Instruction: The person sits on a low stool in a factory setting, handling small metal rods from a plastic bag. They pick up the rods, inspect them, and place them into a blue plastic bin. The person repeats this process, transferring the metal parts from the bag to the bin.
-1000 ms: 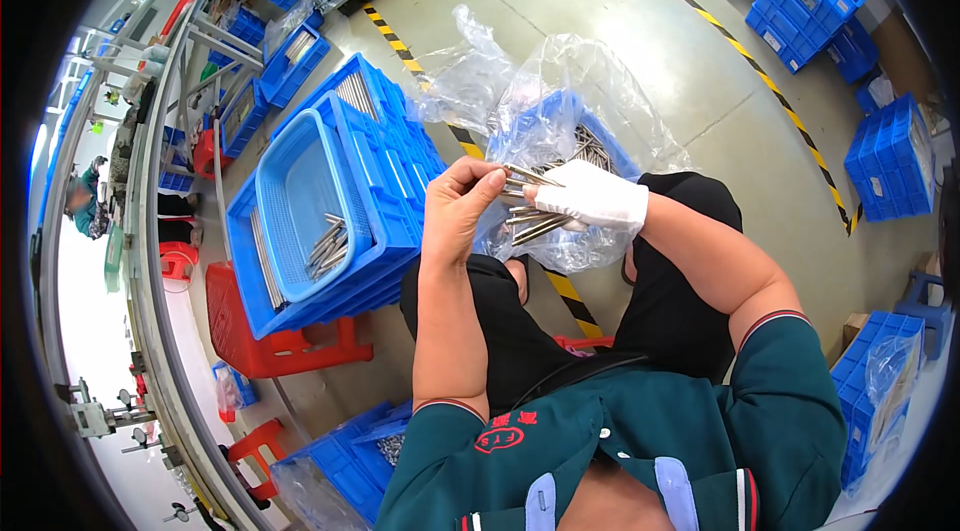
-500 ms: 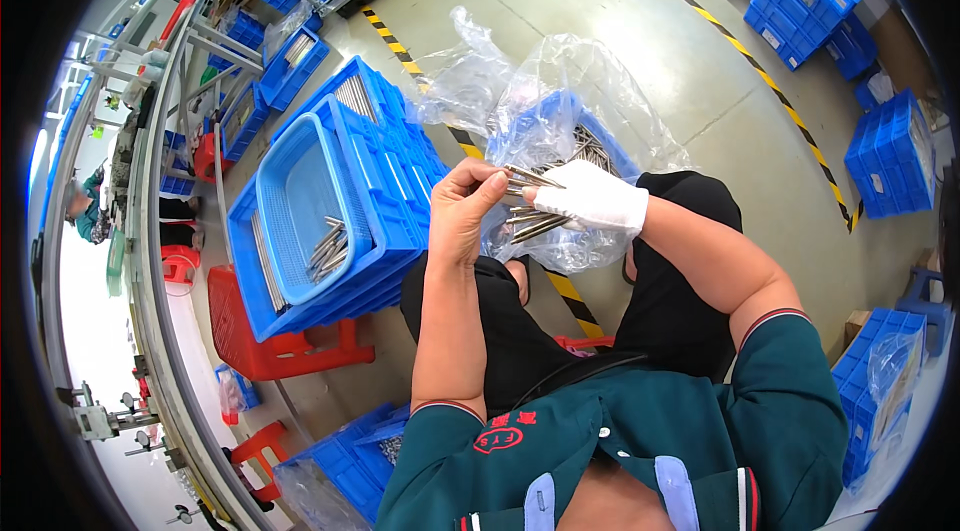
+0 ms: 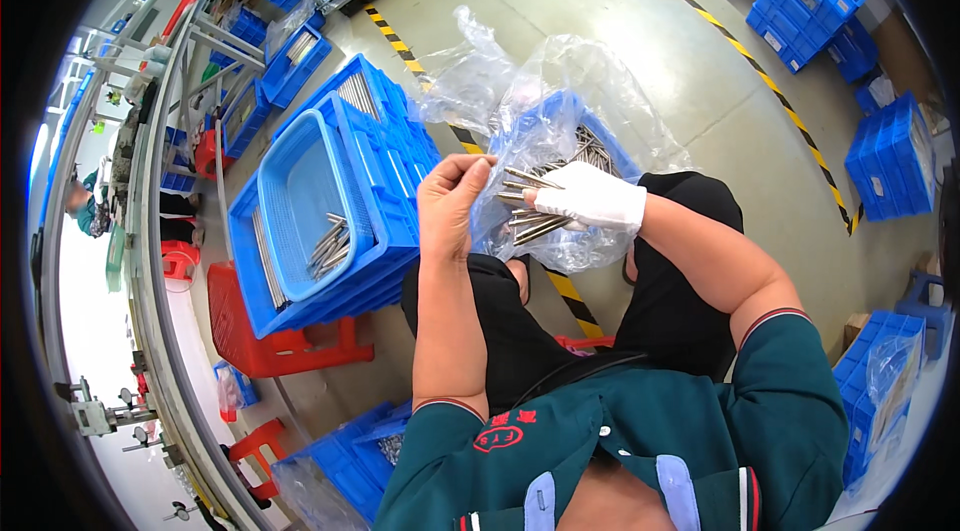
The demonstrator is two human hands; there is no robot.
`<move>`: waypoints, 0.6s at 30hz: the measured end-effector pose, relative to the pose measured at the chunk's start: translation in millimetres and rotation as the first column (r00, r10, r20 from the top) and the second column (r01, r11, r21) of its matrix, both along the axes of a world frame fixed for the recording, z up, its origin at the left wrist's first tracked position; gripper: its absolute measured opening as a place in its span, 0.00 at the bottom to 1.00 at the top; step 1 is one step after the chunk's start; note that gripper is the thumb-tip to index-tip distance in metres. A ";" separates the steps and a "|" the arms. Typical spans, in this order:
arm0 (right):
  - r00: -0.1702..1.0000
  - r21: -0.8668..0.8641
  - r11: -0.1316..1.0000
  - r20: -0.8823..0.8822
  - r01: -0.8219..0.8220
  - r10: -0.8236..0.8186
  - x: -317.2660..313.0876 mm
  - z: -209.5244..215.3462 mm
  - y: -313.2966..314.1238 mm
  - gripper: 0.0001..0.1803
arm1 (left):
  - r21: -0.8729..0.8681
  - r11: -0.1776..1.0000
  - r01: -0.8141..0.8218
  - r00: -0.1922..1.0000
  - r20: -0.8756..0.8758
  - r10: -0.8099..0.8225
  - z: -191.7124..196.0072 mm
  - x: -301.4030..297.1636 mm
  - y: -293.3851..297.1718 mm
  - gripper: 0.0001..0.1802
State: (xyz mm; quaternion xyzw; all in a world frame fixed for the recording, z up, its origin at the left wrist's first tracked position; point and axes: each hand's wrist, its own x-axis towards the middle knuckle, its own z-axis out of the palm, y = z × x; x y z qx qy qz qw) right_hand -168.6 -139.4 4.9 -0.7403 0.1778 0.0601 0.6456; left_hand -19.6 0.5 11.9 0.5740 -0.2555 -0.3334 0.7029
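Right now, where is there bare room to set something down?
Bare grey floor shows between the clear plastic bag and the right-hand striped tape. The light blue basket has bare bottom beyond its loose rods. It is crowded around the gloved right hand: held rods, bag and rod-filled blue crate crowd together.

White glove (image 3: 598,199), silver-grey rods (image 3: 540,227), light-blue basket (image 3: 290,193), yellow-black floor tape (image 3: 573,302) (striped)

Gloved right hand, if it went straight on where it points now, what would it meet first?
Probably the bare left hand, just left of the metal rods that the gloved right hand holds, though the two hands' relative depth is unclear.
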 end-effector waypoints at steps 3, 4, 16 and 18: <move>1.000 -0.024 0.999 -0.006 -0.031 0.030 1.7 -3.3 1.2 0.29 | 0.029 0.995 0.097 0.995 0.014 -0.098 -6.6 -1.3 0.8 0.07; 0.999 -0.025 0.999 0.005 -0.032 0.032 1.6 -4.1 1.2 0.29 | 0.033 0.993 0.111 0.994 0.010 -0.111 -7.3 -1.0 0.8 0.07; 0.994 -0.041 0.993 0.027 -0.109 0.110 -4.1 4.9 -2.3 0.28 | 0.042 0.973 0.228 0.973 -0.056 -0.226 -5.5 -2.3 0.3 0.08; 0.992 -0.157 0.986 0.100 -0.057 0.073 -1.4 -8.8 3.4 0.29 | 0.073 0.975 0.210 0.977 -0.049 -0.206 -7.4 -1.4 3.1 0.07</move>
